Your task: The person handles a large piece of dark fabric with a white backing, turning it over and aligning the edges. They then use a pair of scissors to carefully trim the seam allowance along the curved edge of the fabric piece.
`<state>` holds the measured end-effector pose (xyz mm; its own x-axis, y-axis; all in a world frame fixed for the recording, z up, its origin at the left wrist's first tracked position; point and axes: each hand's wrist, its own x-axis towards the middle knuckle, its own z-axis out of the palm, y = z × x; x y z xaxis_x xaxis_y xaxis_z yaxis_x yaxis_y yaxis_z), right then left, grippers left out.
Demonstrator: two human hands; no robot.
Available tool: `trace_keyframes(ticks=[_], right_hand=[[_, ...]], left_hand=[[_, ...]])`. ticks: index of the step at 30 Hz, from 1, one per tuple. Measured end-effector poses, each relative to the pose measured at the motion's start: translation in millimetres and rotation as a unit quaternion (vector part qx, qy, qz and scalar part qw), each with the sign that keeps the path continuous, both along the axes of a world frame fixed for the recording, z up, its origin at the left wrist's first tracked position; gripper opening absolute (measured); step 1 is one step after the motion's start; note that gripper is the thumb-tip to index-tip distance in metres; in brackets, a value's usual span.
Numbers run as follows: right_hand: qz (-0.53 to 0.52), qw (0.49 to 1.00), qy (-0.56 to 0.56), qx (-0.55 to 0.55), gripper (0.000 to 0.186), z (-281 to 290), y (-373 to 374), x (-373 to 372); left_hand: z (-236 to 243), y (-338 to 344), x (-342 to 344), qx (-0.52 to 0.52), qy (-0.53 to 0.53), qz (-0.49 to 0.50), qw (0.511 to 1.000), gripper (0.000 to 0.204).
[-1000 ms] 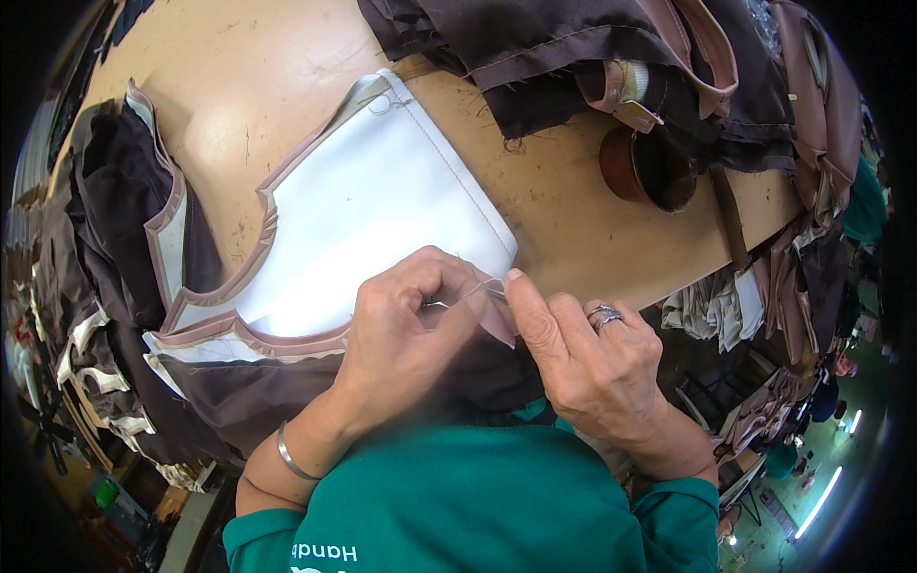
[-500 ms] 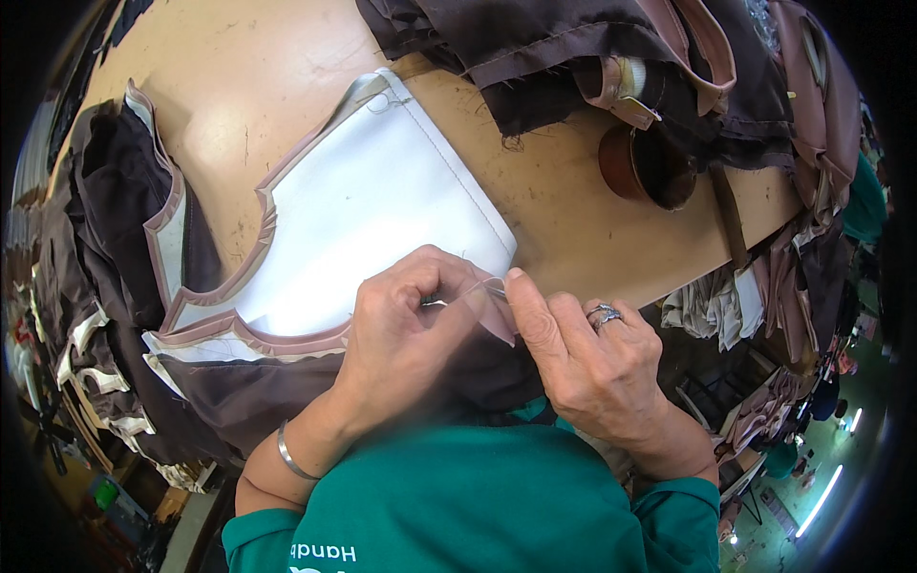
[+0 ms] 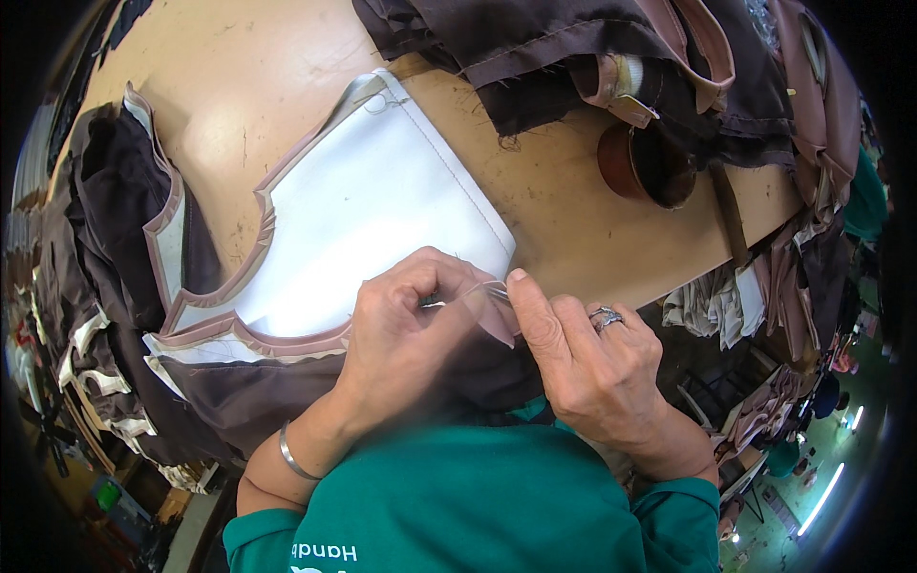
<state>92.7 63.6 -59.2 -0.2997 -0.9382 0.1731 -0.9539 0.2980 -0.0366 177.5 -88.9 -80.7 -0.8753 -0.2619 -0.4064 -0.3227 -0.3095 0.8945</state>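
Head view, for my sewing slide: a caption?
Both hands, left hand and right hand, pinch a pink-trimmed edge of white fabric on the table.

Brown cup (image 3: 646,164), dark fabric pile (image 3: 573,48)

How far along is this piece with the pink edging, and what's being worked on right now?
Done, by the look of it: pink edging already runs along the curved edges of the white panel on the table. In hand: the left hand and right hand pinch the edging at the panel's near corner, with a thin metal tool between the fingers. Left: a heap of brown pieces lies behind.
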Motion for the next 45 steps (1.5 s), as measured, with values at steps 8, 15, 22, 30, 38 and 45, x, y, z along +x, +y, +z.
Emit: trace_keyframes(ticks=[8, 15, 22, 30, 38, 45], right_hand=[[-0.002, 1.000, 0.007, 0.013, 0.035, 1, -1, 1], [-0.002, 1.000, -0.021, 0.000, 0.033, -4, -1, 0], [-0.072, 0.968, -0.235, -0.057, 0.037, 7, 0, -11], [-0.125, 0.799, -0.559, -0.181, 0.044, -13, -26, -10], [-0.164, 0.786, -0.565, -0.190, 0.042, -13, -34, -5], [-0.207, 0.753, -0.595, -0.189, 0.034, -17, -33, -8]], left_hand=[[-3, 0, 1, -0.002, -0.017, 0.004, 1.000, 0.008], [-3, 1, 1, -0.006, -0.007, 0.005, 1.000, 0.008], [-2, -2, 2, -0.042, 0.003, -0.008, 0.999, 0.009], [-3, 1, 3, -0.096, 0.038, -0.001, 0.995, 0.001], [-1, -3, 3, -0.193, 0.056, -0.020, 0.979, 0.002], [-2, -5, 1, -0.029, -0.020, -0.001, 0.999, 0.007]])
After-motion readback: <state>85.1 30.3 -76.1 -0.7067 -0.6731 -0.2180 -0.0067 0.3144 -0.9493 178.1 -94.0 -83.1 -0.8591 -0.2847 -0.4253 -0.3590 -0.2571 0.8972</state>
